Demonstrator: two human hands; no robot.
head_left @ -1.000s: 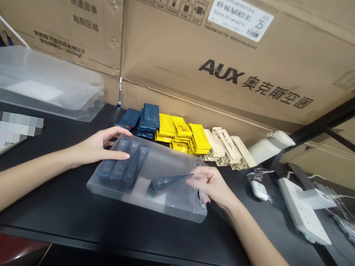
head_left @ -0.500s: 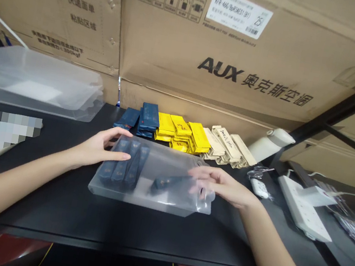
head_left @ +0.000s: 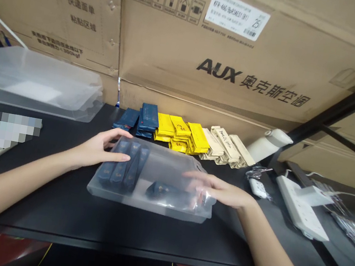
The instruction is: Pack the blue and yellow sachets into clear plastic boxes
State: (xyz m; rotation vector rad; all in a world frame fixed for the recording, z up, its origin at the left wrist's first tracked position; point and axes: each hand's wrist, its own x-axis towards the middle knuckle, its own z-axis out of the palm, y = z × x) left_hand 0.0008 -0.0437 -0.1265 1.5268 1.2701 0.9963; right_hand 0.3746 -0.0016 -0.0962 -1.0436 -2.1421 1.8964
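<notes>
In the head view, the left hand [head_left: 106, 149] grips the clear case [head_left: 161, 162] on the desk [head_left: 80, 219]; the right hand [head_left: 214, 187] reaches into its right end, hold on the loose blue packet [head_left: 167, 193] unclear through plastic. Loading seems in hand; next calls for squaring it beside the packet row [head_left: 124, 165]

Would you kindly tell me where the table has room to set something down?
Bare table shows between the plastic case and front edge, and between the right forearm and power strip. It is crowded behind the case, with piled packets.
</notes>
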